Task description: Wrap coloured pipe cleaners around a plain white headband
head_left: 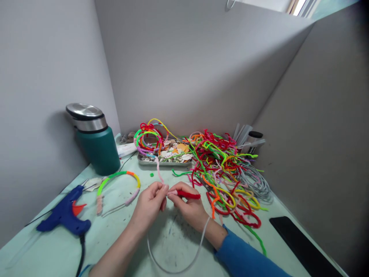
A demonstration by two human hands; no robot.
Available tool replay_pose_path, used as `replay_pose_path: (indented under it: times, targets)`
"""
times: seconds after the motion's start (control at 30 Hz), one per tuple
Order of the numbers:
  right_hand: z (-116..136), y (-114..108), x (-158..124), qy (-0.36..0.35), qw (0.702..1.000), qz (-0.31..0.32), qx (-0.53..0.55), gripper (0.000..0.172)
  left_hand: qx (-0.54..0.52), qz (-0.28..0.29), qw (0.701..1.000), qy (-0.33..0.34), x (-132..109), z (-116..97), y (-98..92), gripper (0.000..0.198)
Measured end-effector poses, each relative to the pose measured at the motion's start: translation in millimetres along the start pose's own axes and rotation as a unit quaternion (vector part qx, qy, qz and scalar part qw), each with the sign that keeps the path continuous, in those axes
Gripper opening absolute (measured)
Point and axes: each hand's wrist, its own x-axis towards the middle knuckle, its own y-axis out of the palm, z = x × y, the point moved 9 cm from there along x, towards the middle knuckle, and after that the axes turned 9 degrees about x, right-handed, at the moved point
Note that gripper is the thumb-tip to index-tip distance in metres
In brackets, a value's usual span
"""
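Observation:
My left hand (pixel 150 206) and my right hand (pixel 188 207) meet over the pale green table, fingers pinched together. My left hand pinches a pink pipe cleaner (pixel 158 171) that rises toward the tray. My right hand grips a grey headband (pixel 175 265) whose top end is wrapped in red pipe cleaner (pixel 188 195); its bare loop hangs down toward me. A finished headband wrapped in green, orange, yellow and pink (pixel 118 184) lies to the left of my hands.
A blue glue gun (pixel 65 215) lies at the front left, a teal flask (pixel 96 144) behind it. A metal tray of shells (pixel 165 157) sits at the back. A heap of coloured pipe cleaners (pixel 227 173) fills the right. A black phone (pixel 300 244) lies at the right edge.

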Motion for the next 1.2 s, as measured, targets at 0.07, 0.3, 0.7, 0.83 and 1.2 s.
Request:
replay_pose_path:
  times: [0.07, 0.3, 0.7, 0.83, 1.2]
  targets:
    - [-2.2, 1.0, -0.2, 0.014, 1.0, 0.003, -0.001, 0.01, 0.015, -0.02, 1.0, 0.014, -0.2, -3.4, -3.6, 0.033]
    - [-5.6, -4.1, 0.8, 0.029, 0.999, -0.021, 0.008, 0.014, 0.006, -0.038, 0.999, -0.007, -1.6, -0.2, -5.0, 0.033]
    - [-22.1, -14.8, 5.4, 0.12, 0.983, -0.085, 0.114, 0.014, 0.187, -0.1, 0.959, 0.19, -16.2, -42.3, -10.7, 0.018]
    - [-22.5, -13.0, 5.1, 0.108, 0.984, -0.078, 0.117, 0.012, 0.235, -0.12, 0.933, 0.245, -20.6, -48.9, -9.7, 0.026]
    - [-6.1, -10.4, 2.6, 0.031, 0.998, -0.053, 0.024, 0.01, 0.243, -0.096, 0.935, 0.239, -17.8, -46.7, -6.0, 0.03]
